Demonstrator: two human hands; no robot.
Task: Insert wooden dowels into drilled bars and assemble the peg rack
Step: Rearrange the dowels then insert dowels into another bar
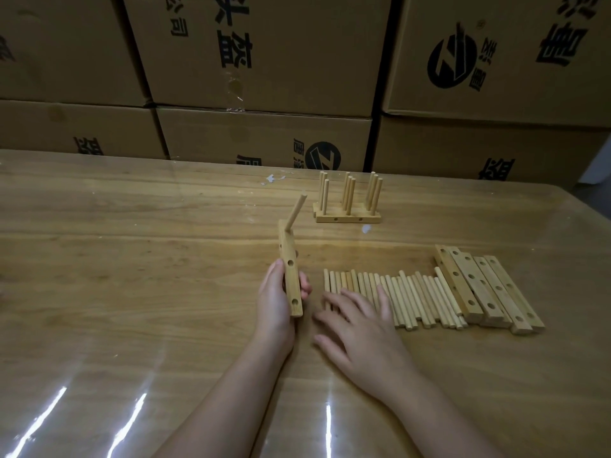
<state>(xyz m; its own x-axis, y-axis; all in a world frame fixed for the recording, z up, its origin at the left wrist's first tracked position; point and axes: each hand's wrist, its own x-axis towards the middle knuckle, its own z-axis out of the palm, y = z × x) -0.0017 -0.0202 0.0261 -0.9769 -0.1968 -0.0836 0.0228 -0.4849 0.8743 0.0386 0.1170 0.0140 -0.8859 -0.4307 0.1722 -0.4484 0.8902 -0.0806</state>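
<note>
Left hand [276, 292] grips drilled bar [291, 279], one dowel [296, 211] seated, leaning 1 o'clock. Right hand [360, 320] fingers spread over loose dowels [413, 299]; risk: row rolls, scatters.

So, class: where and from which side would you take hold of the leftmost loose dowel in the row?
I'd pinch the leftmost dowel near its middle, from above and its left: it lies flat, neighbours crowd its right side, while bare table lies left. The right hand is nearest.
</note>
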